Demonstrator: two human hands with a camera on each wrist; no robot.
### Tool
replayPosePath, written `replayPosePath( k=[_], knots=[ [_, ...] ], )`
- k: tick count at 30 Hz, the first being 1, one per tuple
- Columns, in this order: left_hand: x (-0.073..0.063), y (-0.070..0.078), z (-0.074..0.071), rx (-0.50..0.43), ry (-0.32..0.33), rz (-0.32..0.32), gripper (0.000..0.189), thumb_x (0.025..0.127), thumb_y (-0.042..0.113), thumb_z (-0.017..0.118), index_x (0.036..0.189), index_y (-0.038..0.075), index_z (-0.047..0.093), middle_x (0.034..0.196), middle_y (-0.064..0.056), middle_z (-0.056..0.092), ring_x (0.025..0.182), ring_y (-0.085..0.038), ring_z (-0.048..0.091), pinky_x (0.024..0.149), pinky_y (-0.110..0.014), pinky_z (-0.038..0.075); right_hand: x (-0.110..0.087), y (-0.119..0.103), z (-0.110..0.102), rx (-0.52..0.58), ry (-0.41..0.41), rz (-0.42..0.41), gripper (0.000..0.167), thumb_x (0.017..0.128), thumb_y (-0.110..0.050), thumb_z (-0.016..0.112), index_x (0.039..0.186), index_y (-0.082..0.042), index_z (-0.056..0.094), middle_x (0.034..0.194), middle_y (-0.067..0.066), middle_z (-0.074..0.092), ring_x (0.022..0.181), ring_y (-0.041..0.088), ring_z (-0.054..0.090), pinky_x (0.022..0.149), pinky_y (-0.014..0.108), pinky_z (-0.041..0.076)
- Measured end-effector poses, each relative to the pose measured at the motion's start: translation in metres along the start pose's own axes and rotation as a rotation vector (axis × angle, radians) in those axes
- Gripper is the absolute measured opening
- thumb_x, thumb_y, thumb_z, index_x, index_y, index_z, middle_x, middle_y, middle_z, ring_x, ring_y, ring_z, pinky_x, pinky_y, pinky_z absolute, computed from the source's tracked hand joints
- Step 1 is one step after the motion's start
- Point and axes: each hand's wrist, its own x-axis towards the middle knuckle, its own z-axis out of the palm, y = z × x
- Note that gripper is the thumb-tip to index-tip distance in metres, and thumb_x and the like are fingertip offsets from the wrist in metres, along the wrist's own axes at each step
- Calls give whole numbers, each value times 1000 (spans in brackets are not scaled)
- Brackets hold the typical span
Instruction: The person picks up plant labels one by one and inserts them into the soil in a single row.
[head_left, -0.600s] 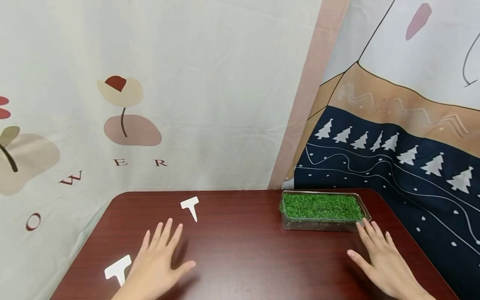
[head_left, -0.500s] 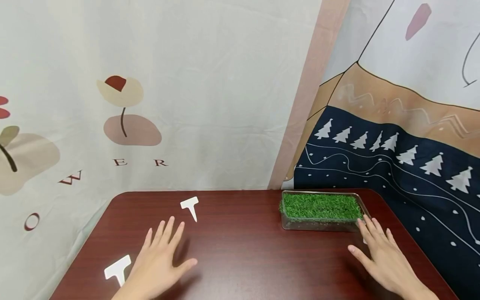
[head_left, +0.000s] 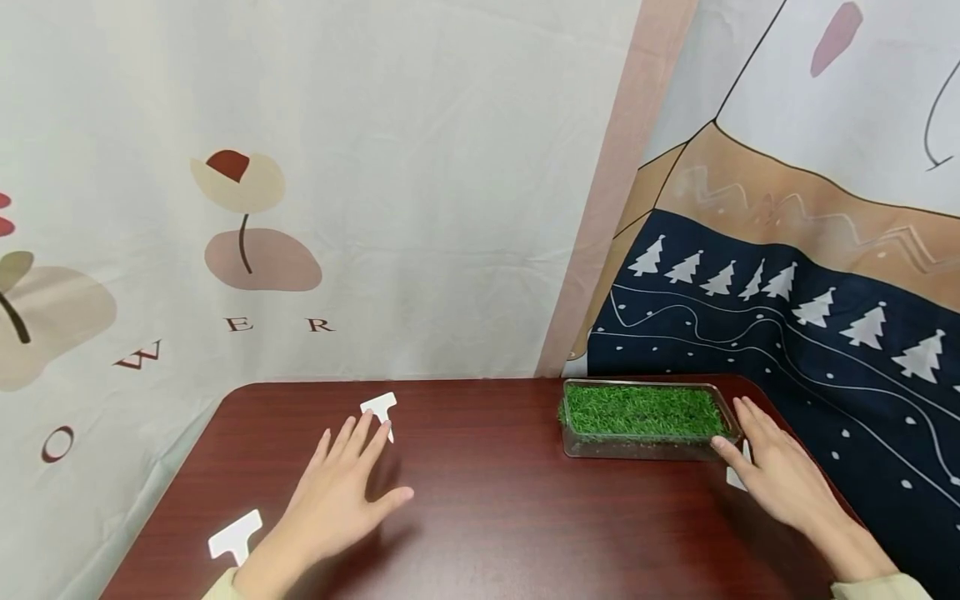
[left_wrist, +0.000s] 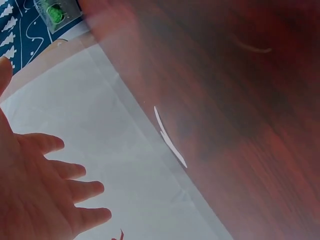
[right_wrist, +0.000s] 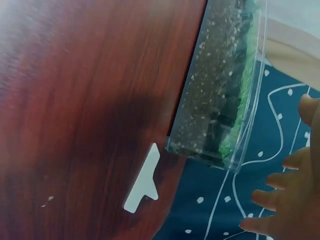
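My left hand (head_left: 337, 492) is held over the table with its fingers spread, the fingertips overlapping the far white T-shaped plant label (head_left: 381, 405) in the head view. The left wrist view has this hand (left_wrist: 50, 185) apart from a thin white label (left_wrist: 169, 137). My right hand (head_left: 787, 475) reaches beside the right end of a clear tray of green grass (head_left: 641, 412), fingers extended. Beneath that hand lies another white plant label (head_left: 737, 477), partly hidden; the right wrist view shows the label (right_wrist: 144, 180) near the tray's corner. Neither hand holds anything.
A further white T-shaped label (head_left: 236, 536) lies at the table's left, its stem partly covered by my left wrist. The dark red-brown table (head_left: 510, 517) has rounded far corners. Behind it hang a pale printed cloth (head_left: 420, 208) and a navy tree-patterned one (head_left: 720, 333).
My left hand has moved forward and to the right, towards the far label. My right hand has shifted forward and right, uncovering part of the label below it. The tray stays put.
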Motion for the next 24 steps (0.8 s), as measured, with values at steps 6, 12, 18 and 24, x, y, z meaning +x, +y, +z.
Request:
replayPosePath(
  k=[6, 12, 18, 24],
  knots=[
    [11, 4, 3, -29, -15, 1, 91, 93, 64, 68, 159, 7, 42, 166, -22, 33, 154, -45, 28, 122, -64, 16, 17, 10, -2, 6, -47, 87, 78, 112, -46, 44, 160, 12, 19, 159, 41, 26, 136, 64, 35, 103, 75, 32],
    [21, 8, 7, -48, -17, 12, 92, 94, 69, 63, 159, 7, 43, 167, -20, 32, 151, -45, 33, 122, -64, 17, 28, 16, 0, 44, -74, 170, 80, 112, -49, 40, 158, 14, 20, 154, 44, 30, 134, 65, 36, 102, 77, 33],
    [32, 17, 12, -72, -16, 22, 92, 93, 67, 65, 160, 8, 42, 167, -18, 33, 152, -41, 34, 123, -61, 20, 39, 20, 2, 63, -74, 216, 79, 112, -50, 39, 155, 15, 30, 149, 44, 38, 127, 64, 44, 95, 75, 40],
    [42, 27, 15, -86, -14, 46, 88, 94, 64, 65, 159, 8, 44, 164, -18, 39, 149, -42, 38, 120, -62, 27, 45, 21, 8, 85, -13, 208, 66, 112, -43, 44, 145, 14, 47, 133, 37, 59, 103, 48, 65, 78, 60, 52]
  ],
)
